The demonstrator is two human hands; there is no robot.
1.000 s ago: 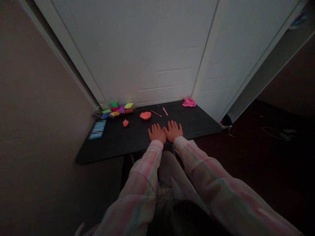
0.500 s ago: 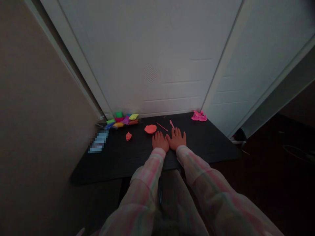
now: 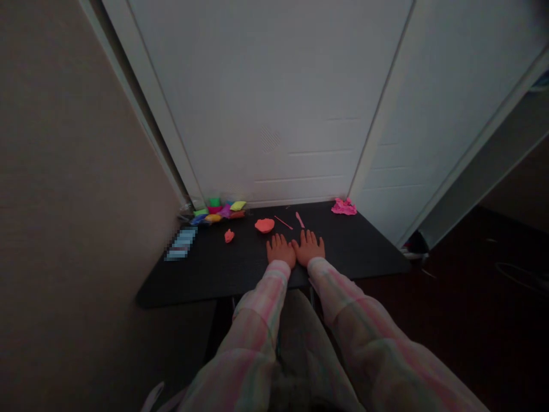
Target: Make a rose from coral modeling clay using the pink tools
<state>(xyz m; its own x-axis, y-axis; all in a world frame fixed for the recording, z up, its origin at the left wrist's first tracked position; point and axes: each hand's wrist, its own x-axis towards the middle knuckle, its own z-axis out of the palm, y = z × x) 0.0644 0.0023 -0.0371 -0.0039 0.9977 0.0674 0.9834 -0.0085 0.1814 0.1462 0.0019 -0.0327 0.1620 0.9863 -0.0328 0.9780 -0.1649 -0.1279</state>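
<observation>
My left hand (image 3: 281,250) lies flat on the black table (image 3: 193,283), its fingers spread and nothing in them. Right beside it, with the thumbs close together, my right hand (image 3: 309,248) also rests palm down and open. Just beyond the left fingertips sits an orange-pink clay piece (image 3: 265,225) shaped like a shallow dish. A thin pink stick tool (image 3: 283,222) lies past the gap between the hands. The pink plastic knife (image 3: 299,220) is just ahead of my right fingers. Farther left stands a small lump of orange-pink clay (image 3: 229,236).
Several colourful clay packets (image 3: 213,218) are piled at the table's back left. A blurred light-blue item (image 3: 182,243) lies near the left edge. Bright pink clay (image 3: 343,206) sits at the back right. White panels (image 3: 266,103) rise directly behind the table.
The view has shifted slightly, so the table appears moved a little. Both hands stay flat on the table, drawn back a little from the pink knife.
</observation>
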